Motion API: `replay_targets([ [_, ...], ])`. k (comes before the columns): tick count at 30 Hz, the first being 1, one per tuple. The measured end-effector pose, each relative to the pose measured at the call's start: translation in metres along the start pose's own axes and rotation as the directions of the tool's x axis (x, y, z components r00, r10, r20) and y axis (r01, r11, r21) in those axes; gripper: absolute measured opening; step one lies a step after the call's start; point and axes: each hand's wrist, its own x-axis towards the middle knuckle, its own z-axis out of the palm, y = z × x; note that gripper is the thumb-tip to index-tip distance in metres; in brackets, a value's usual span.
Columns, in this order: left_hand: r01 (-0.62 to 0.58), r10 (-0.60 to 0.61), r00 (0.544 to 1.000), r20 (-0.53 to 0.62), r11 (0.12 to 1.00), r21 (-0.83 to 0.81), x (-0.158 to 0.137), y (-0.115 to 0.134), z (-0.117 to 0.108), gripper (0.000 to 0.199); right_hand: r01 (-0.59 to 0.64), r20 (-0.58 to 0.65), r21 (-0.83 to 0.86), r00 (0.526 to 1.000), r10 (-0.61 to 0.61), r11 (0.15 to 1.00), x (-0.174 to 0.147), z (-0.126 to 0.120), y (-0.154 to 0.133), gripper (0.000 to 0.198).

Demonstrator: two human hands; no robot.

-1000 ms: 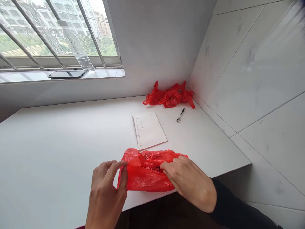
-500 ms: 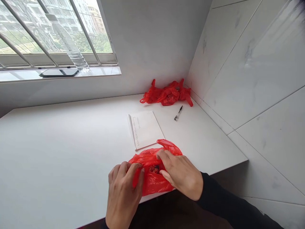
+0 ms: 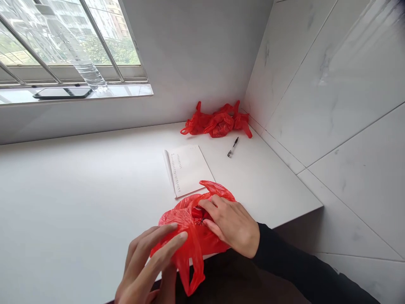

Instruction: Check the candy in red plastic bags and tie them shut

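Observation:
A crumpled red plastic bag [image 3: 215, 242] lies at the table's front edge, its mouth open and one loop of handle hanging over the edge. My right hand [image 3: 232, 223] is at the mouth, fingers bent around the bag's plastic and thumb inside the opening. Beside the thumb a small dark item shows inside the bag; its kind cannot be made out. At the bag's left side is my left hand [image 3: 148, 257], fingers stretched and apart, fingertips against the plastic near the handle. Its thumb is partly hidden below.
Behind the bag lies an open notebook [image 3: 191, 169] with writing, and a pen [image 3: 233, 147] to its right. More red plastic bags [image 3: 218, 120] are heaped in the back corner. On the windowsill are a water bottle [image 3: 90, 74] and a dark flat device [image 3: 63, 93]. A tiled wall [image 3: 348, 147] bounds the right.
My left hand has let go of the bag's rim, moved left and down, and spread its fingers. A handle loop now hangs toward me. The right hand has reached slightly deeper into the mouth.

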Motion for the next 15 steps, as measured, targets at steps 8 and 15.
replay_targets([
  [8, 0.071, -0.069, 0.997, -0.034, 0.996, 0.061, -0.007, -0.010, 0.005, 0.018, 0.057, 0.019, -0.031, 0.998, -0.056, 0.998, 0.003, 0.010, -0.002, 0.018],
  [15, 0.328, -0.395, 0.895, -0.206, 0.897, -0.296, -0.004, 0.002, -0.001, 0.010, -0.013, 0.079, -0.090, 0.997, 0.020, 0.996, 0.007, 0.008, -0.003, 0.030],
])
